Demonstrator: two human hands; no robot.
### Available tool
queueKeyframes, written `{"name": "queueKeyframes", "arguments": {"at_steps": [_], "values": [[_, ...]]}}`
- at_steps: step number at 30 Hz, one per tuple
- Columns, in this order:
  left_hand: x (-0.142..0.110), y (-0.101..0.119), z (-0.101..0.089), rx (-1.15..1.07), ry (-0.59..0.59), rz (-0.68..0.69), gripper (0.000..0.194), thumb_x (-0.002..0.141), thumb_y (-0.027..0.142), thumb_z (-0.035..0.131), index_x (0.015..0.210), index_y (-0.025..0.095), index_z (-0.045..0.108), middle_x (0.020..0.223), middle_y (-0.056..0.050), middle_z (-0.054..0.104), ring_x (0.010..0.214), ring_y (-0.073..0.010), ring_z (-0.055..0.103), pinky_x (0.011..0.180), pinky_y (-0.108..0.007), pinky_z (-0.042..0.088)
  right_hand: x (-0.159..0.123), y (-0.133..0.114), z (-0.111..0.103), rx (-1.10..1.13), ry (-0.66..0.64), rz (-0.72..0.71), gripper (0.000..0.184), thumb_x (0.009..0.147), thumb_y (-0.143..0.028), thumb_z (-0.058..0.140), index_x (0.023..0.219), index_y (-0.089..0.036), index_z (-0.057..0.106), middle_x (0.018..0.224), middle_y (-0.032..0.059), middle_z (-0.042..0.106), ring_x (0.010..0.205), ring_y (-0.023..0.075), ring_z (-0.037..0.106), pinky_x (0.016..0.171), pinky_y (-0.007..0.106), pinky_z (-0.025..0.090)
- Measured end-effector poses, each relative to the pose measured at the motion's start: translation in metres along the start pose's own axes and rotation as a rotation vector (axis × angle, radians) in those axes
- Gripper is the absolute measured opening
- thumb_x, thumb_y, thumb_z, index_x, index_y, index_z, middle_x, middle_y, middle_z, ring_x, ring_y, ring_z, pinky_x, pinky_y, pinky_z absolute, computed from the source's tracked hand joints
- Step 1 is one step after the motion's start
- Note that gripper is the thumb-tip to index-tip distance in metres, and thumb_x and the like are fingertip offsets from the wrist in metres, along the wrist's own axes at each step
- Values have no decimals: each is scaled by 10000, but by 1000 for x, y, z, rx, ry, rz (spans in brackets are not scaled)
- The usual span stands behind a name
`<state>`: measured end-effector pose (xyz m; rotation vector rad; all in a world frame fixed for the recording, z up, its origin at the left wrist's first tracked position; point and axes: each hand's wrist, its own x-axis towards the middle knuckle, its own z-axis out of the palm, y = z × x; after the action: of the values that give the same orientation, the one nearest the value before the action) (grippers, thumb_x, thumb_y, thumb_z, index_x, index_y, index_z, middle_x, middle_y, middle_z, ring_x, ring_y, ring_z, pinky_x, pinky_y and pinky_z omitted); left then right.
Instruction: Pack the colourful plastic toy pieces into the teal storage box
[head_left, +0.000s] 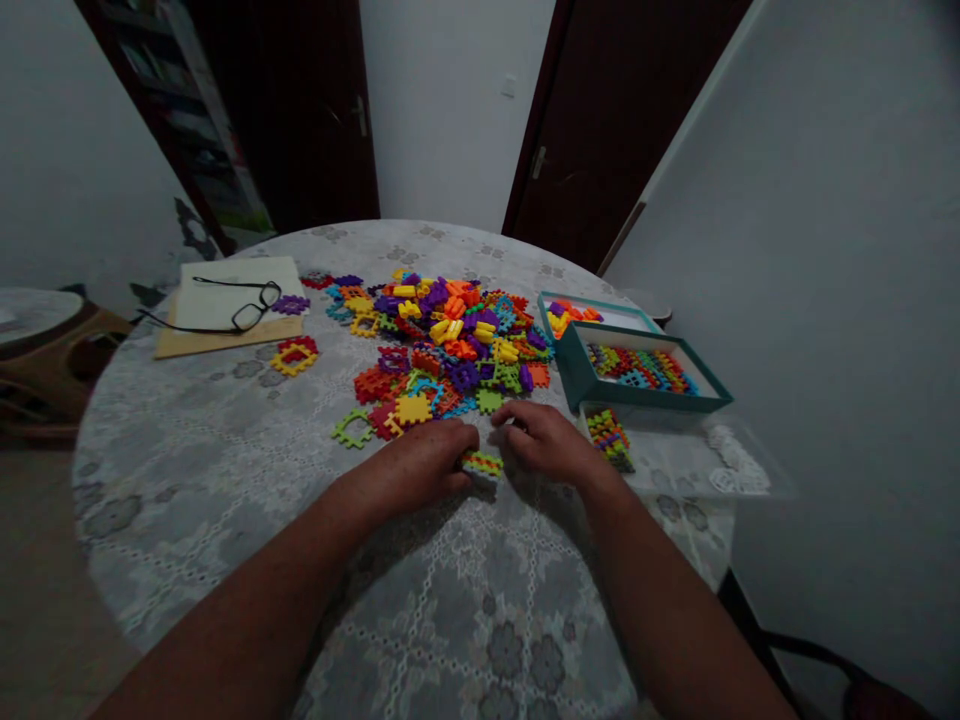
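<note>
My left hand [442, 458] is closed around a small stack of toothed plastic building pieces [482, 463], with green, yellow and red edges showing. It rests low over the tablecloth at the near side of the pile. Just right of the stack, my right hand [546, 440] has bent fingers, the forefinger reaching out apart from the others, and nothing shows in it. Beyond its fingertips lies a green square piece [490, 401]. A yellow square piece [412, 409] sits at the pile's front edge, above my left hand. The mixed pile of coloured pieces [457, 330] spreads behind both hands.
Right of the pile, a teal box [641, 395] holds rows of stacked pieces. A clear plastic tray [675, 470] in front contains another stack and a white bundle [735, 460]. Eyeglasses [247, 316] lie on papers [225, 285] at left. Loose pieces [294, 356] lie nearby.
</note>
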<state>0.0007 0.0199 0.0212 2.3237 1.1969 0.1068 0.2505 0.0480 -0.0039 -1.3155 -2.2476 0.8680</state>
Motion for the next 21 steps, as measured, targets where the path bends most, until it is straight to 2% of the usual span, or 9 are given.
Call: {"name": "queueKeyframes", "arguments": {"at_steps": [2,3,6,9,11,13,16,18,21], "values": [[0,0,1,8,-4,-6,150,925,236,750,1016,226,630,1074,-69,722,971,-249,669,822,-343,492,6,4,11,-176,177,11,317,991,-148,587,1271,-188,730,1261,121,740,1173,248,690,1068,383,524],[0,0,1,11,-2,-3,146,932,247,751,1015,225,633,1073,-68,723,968,-248,669,823,-340,492,9,5,16,-243,211,22,346,1006,-182,610,1338,-180,706,1348,148,707,1247,267,665,1103,396,509],[0,-2,4,27,10,-1,158,939,272,759,1032,219,643,1093,-72,727,982,-250,675,835,-335,496,17,6,30,-370,202,86,438,1031,-284,655,1456,-181,651,1454,168,642,1293,294,647,1091,394,517],[0,-2,4,47,4,8,163,939,266,760,1046,219,646,1117,-72,731,1022,-260,685,856,-337,501,20,1,34,-449,186,179,459,1055,-375,648,1474,-189,648,1416,163,644,1201,299,680,1010,385,537],[0,-1,2,49,-1,16,153,938,253,754,1040,222,646,1111,-67,732,1019,-258,689,868,-339,504,18,-2,32,-476,150,192,468,1055,-395,649,1473,-183,644,1388,163,651,1182,296,678,991,375,524],[-1,0,1,44,0,12,150,930,237,753,1035,225,646,1097,-63,736,991,-249,691,868,-338,507,14,-5,27,-490,95,168,444,1050,-383,651,1443,-177,648,1334,154,672,1169,287,669,985,359,505],[-1,0,1,47,15,15,160,918,221,755,1039,226,650,1101,-67,745,985,-250,694,861,-341,512,6,-7,21,-514,50,136,290,1056,-348,628,1284,-184,698,1213,128,689,1069,260,663,929,337,489],[0,-2,3,52,27,32,162,914,220,755,1041,224,654,1121,-74,748,1011,-262,696,866,-347,514,4,-5,20,-523,65,92,195,1066,-301,602,1182,-188,712,1185,119,670,1040,242,651,907,323,484],[2,-6,7,42,45,45,151,920,237,755,1036,223,660,1125,-75,747,1028,-268,696,866,-346,509,8,2,21,-501,108,-15,170,1091,-254,569,1165,-181,704,1189,122,650,1064,234,637,912,310,488]]}}
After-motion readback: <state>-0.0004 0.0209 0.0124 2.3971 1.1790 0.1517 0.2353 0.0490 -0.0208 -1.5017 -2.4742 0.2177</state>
